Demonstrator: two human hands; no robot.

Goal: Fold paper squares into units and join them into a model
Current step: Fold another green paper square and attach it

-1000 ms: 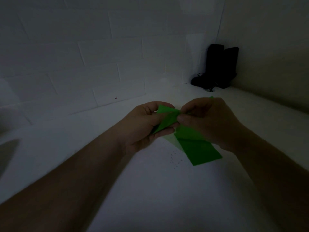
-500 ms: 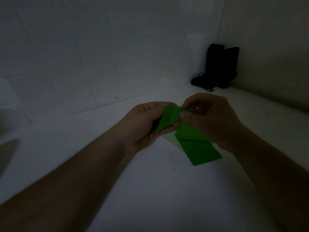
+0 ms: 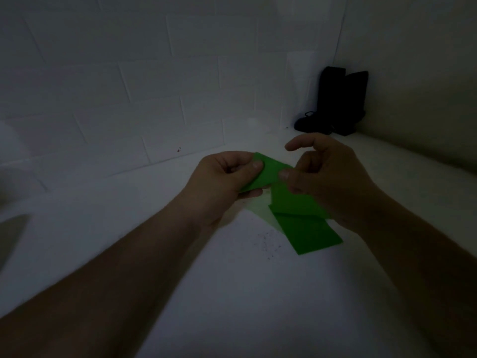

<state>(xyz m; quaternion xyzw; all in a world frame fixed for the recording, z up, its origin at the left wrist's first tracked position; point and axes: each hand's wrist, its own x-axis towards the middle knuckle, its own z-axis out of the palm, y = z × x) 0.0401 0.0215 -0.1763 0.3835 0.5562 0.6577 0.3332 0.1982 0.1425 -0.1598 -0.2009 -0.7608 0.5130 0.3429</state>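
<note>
Above the middle of the white desk [image 3: 232, 293], the left hand [image 3: 222, 182] pinches a folded green paper [image 3: 268, 174] between thumb and fingers; the right hand [image 3: 327, 177] pinches its other end, index finger lifted.

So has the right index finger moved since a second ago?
Yes. The right hand has lifted its index finger off the green paper, up toward the black boots in the corner.
</note>
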